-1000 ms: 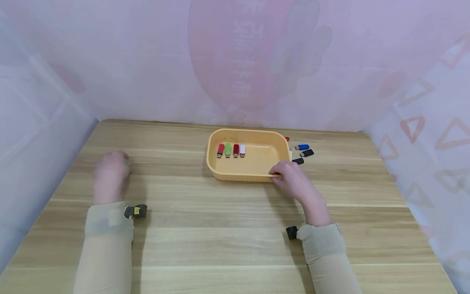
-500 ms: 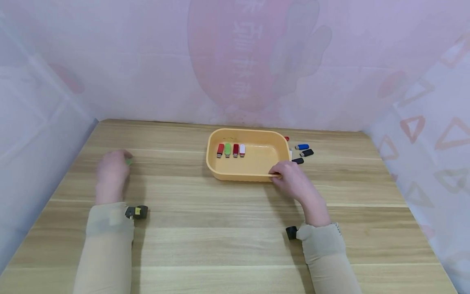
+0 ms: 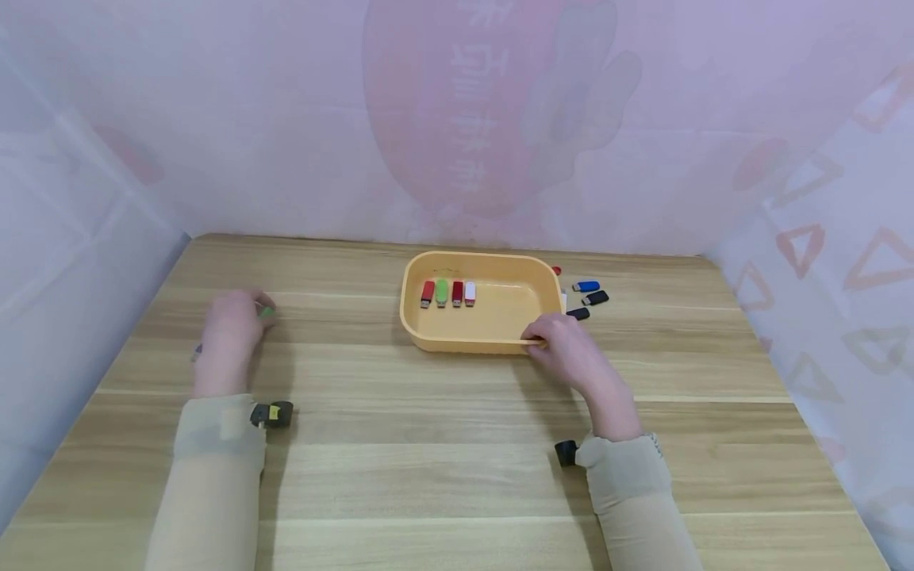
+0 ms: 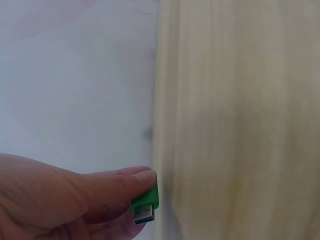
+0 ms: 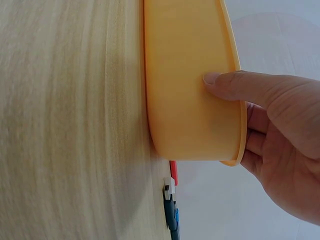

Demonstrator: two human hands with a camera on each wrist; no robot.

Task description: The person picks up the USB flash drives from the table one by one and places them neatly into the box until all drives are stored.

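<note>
Green stick, now rightward, between fingers.

Your left hand pinches with curled fingers; your right hand reaches forward, thumb extended, both forearms sleeved.

Blue stick, two black sticks on wooden table, pink backdrop

I see a green stick in my left hand, and a yellow-orange tray under my right hand; just past it lie blue and black sticks.
</note>
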